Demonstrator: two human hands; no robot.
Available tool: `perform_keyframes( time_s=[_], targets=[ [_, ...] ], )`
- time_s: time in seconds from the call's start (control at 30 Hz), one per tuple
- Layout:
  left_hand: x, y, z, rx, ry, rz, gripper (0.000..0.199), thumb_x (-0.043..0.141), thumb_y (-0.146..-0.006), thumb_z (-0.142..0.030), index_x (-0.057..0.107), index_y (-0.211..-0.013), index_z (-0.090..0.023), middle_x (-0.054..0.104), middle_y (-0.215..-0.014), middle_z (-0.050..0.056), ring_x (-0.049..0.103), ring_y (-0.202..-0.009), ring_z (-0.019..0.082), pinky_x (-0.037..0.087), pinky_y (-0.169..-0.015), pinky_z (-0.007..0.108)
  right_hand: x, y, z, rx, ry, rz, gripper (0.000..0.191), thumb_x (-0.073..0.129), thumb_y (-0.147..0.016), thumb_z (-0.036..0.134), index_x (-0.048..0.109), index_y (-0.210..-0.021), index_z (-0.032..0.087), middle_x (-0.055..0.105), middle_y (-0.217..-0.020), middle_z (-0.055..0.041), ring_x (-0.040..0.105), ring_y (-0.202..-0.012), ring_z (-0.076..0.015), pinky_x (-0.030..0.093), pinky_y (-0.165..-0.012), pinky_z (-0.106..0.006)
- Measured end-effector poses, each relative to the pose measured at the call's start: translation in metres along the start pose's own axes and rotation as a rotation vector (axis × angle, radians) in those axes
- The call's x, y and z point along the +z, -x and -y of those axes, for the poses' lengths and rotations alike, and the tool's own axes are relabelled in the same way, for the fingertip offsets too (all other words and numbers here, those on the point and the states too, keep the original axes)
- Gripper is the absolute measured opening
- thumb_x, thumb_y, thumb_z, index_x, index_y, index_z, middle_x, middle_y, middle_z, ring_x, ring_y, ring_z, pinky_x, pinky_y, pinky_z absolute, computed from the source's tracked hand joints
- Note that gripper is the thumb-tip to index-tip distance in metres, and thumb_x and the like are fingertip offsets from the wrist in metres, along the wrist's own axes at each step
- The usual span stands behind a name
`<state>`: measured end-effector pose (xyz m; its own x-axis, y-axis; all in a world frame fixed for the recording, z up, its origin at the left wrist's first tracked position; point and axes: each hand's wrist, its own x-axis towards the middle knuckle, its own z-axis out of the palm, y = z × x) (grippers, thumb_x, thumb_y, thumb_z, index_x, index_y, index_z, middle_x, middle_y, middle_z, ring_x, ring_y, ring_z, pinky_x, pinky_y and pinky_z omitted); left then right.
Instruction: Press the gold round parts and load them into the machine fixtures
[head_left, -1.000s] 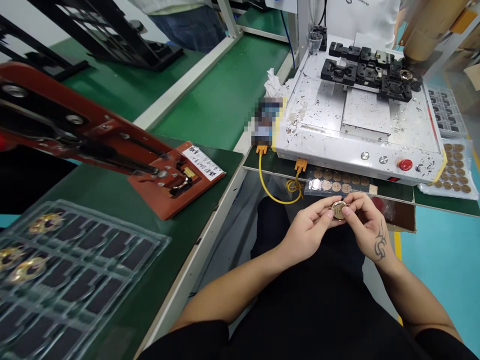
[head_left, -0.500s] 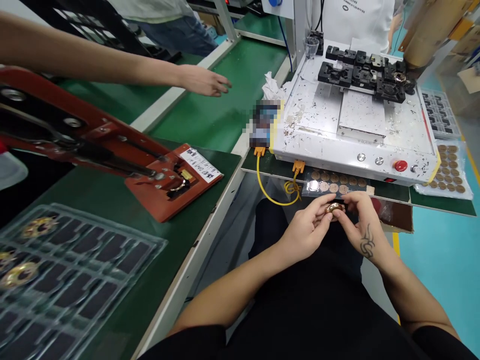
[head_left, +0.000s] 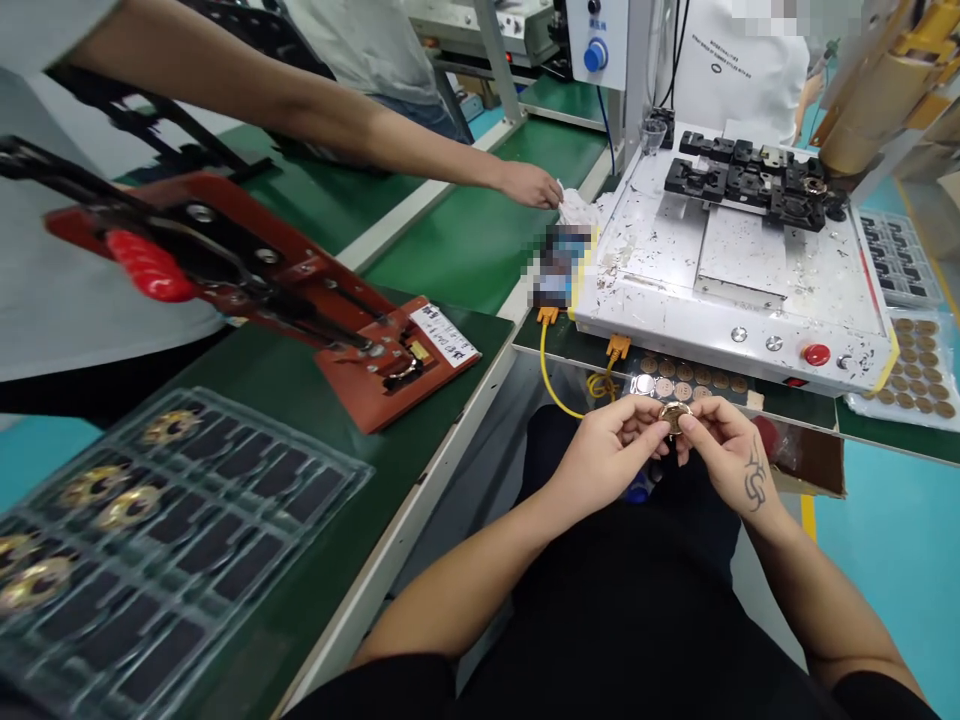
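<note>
Between my two hands, above my lap, is a small round gold-coloured watch case (head_left: 676,417), its face tilted toward me. My left hand (head_left: 611,450) pinches its left side between thumb and fingers. On the opposite side my right hand (head_left: 724,450), with a tattoo by the wrist, grips the rim with thumb and fingertips. Just beyond the hands, a sheet of round brown stickers (head_left: 686,378) lies at the bench edge, partly hidden by the fingers.
A white machine (head_left: 720,290) with black fixtures (head_left: 757,180) stands ahead. At left are a red hand press (head_left: 397,385) and a clear tray (head_left: 247,520) holding several gold parts. A co-worker's hand (head_left: 531,185) touches white tissue (head_left: 579,208). A yellow cable (head_left: 546,365) hangs nearby.
The watch case has turned so that its round face shows more. The co-worker's hand has moved right and reached the tissue. My view has shifted slightly left and up.
</note>
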<state>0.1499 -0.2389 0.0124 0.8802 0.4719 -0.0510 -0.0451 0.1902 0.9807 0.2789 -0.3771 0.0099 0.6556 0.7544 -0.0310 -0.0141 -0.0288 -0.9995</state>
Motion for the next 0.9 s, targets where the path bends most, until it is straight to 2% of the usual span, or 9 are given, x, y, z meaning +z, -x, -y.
perform_keyframes(
  time_s=[0.17, 0.43, 0.47, 0.53, 0.63, 0.7, 0.77, 0.9],
  targets=[
    [-0.002, 0.007, -0.013, 0.028, -0.078, -0.013, 0.024, 0.076, -0.099, -0.035, 0.075, -0.114, -0.017, 0.077, -0.095, 0.005, 0.074, -0.077, 0.015, 0.062, -0.072, 0.027, 0.000, 0.001, 0.010, 0.040, 0.043, 0.071, 0.035, 0.079, -0.099, 0.054, 0.067, -0.089, 0.022, 0.070, -0.065, 0.0013, 0.065, -0.051, -0.0152, 0.057, -0.055, -0.029],
    [-0.004, 0.011, -0.016, -0.021, -0.026, -0.010, 0.021, 0.078, -0.097, -0.033, 0.072, -0.108, -0.016, 0.073, -0.088, 0.003, 0.069, -0.072, 0.014, 0.059, -0.069, 0.026, 0.005, 0.003, 0.010, 0.014, 0.097, 0.098, 0.038, 0.076, -0.101, 0.054, 0.064, -0.084, 0.023, 0.067, -0.062, 0.0022, 0.062, -0.050, -0.0133, 0.054, -0.052, -0.027],
    [-0.005, 0.010, -0.017, -0.027, -0.019, -0.010, 0.022, 0.078, -0.096, -0.033, 0.072, -0.108, -0.016, 0.073, -0.088, 0.003, 0.069, -0.072, 0.014, 0.058, -0.069, 0.026, 0.004, 0.001, 0.010, -0.018, 0.125, 0.104, 0.034, 0.076, -0.101, 0.052, 0.065, -0.088, 0.023, 0.068, -0.066, 0.0016, 0.064, -0.054, -0.0139, 0.055, -0.054, -0.027],
    [-0.007, 0.009, -0.020, -0.029, -0.028, -0.021, 0.022, 0.078, -0.096, -0.034, 0.071, -0.107, -0.016, 0.073, -0.088, 0.003, 0.068, -0.071, 0.013, 0.057, -0.069, 0.026, -0.001, -0.003, 0.010, -0.127, 0.193, 0.151, 0.025, 0.079, -0.100, 0.045, 0.069, -0.109, 0.024, 0.074, -0.082, -0.0012, 0.069, -0.065, -0.0161, 0.060, -0.060, -0.029],
    [-0.011, 0.007, -0.023, -0.015, -0.096, -0.043, 0.021, 0.078, -0.095, -0.033, 0.071, -0.106, -0.016, 0.071, -0.085, 0.002, 0.065, -0.069, 0.012, 0.054, -0.068, 0.026, -0.008, -0.014, 0.014, -0.390, 0.403, 0.302, 0.044, 0.077, -0.101, 0.033, 0.064, -0.142, 0.029, 0.077, -0.110, -0.0071, 0.074, -0.085, -0.0201, 0.065, -0.075, -0.035],
    [-0.014, 0.007, -0.025, -0.001, -0.141, -0.045, 0.020, 0.076, -0.095, -0.032, 0.070, -0.107, -0.017, 0.070, -0.085, 0.001, 0.064, -0.069, 0.013, 0.053, -0.068, 0.026, -0.009, -0.023, 0.019, -0.561, 0.575, 0.361, 0.043, 0.073, -0.103, 0.028, 0.064, -0.146, 0.030, 0.076, -0.120, -0.0098, 0.075, -0.096, -0.0227, 0.066, -0.085, -0.039],
    [-0.018, 0.010, -0.029, 0.025, -0.180, -0.057, 0.018, 0.073, -0.097, -0.032, 0.070, -0.106, -0.017, 0.071, -0.087, 0.002, 0.065, -0.072, 0.014, 0.054, -0.069, 0.027, -0.005, -0.032, 0.025, -0.688, 0.666, 0.366, 0.043, 0.071, -0.105, 0.026, 0.064, -0.147, 0.029, 0.076, -0.125, -0.0114, 0.076, -0.103, -0.0245, 0.065, -0.091, -0.040],
    [-0.035, 0.017, -0.055, 0.147, -0.399, -0.096, 0.019, 0.072, -0.099, -0.033, 0.072, -0.112, -0.018, 0.076, -0.094, 0.004, 0.068, -0.080, 0.016, 0.054, -0.073, 0.028, 0.011, -0.048, 0.030, -0.830, 0.654, 0.360, 0.044, 0.070, -0.104, 0.025, 0.062, -0.147, 0.028, 0.077, -0.114, -0.0094, 0.077, -0.092, -0.0225, 0.067, -0.084, -0.036]
  ],
)
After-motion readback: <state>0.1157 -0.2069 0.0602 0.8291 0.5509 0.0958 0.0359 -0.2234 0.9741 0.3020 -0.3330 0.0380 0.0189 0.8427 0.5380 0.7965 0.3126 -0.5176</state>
